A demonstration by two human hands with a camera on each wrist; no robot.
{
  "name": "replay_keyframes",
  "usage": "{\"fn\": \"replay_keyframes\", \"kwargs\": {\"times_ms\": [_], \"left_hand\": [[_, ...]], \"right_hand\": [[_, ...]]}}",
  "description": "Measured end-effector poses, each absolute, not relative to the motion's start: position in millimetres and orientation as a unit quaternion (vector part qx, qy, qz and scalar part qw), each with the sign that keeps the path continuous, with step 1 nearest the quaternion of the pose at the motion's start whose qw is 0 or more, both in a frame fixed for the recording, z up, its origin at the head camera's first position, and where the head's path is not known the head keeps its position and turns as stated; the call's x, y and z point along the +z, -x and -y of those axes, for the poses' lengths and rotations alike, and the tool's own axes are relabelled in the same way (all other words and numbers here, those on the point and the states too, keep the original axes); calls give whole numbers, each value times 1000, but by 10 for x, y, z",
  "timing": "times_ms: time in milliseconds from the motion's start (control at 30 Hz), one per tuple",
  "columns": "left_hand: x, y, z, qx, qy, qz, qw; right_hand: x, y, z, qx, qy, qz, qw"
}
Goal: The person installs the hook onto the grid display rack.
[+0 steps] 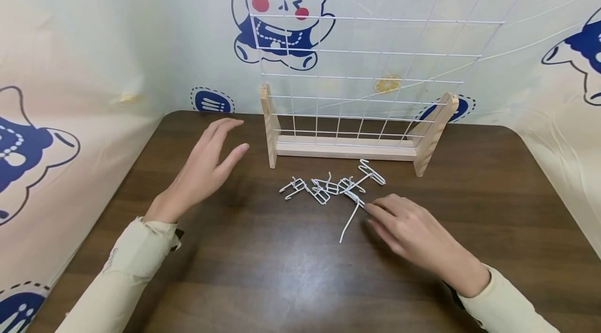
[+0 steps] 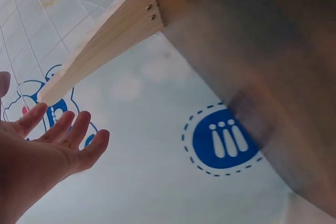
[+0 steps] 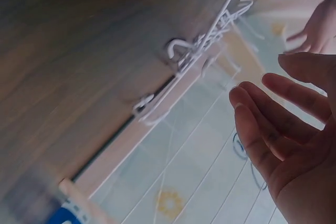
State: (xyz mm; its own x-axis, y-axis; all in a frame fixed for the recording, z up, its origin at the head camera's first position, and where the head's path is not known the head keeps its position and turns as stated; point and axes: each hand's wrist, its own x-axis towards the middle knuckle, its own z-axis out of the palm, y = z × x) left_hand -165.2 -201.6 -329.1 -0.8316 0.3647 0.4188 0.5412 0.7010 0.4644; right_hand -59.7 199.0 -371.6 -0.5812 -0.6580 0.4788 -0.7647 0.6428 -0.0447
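Note:
White wire hooks (image 1: pixel 321 190) lie in a loose pile on the brown table, in front of a white wire grid rack (image 1: pixel 375 54) on a wooden stand (image 1: pixel 347 151). One hook with a long straight prong (image 1: pixel 349 222) lies at the pile's near right end. Beside that end is my right hand (image 1: pixel 413 231), its fingers loosely bent; the right wrist view shows nothing between them. My left hand (image 1: pixel 199 171) hovers left of the stand with spread fingers, holding nothing. In the left wrist view, its fingers appear near the stand's wooden side leg (image 2: pixel 100 45).
The wood-grain table (image 1: pixel 263 281) has rounded far corners. A pale printed cloth (image 1: pixel 178 46) hangs behind and along both sides of it. The grid rises upright near the table's back edge, between two wooden legs.

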Motion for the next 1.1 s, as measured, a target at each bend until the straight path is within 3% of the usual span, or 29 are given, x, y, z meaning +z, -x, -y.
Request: {"fn": "replay_keyframes", "kwargs": {"times_ms": [367, 700, 833, 1100], "left_hand": [[-3066, 2051, 1841, -346, 251, 891, 153], [-2979, 2399, 1666, -424, 217, 874, 92], [-2816, 2343, 1519, -464, 215, 857, 70], [-2760, 2334, 1311, -523, 238, 812, 97]], "right_hand": [[-3790, 706, -1755, 94, -449, 867, 193], [-3869, 730, -1605, 36, -439, 885, 148], [-3885, 753, -1575, 9, -439, 888, 139], [-3911, 802, -1557, -50, -442, 884, 143]]}}
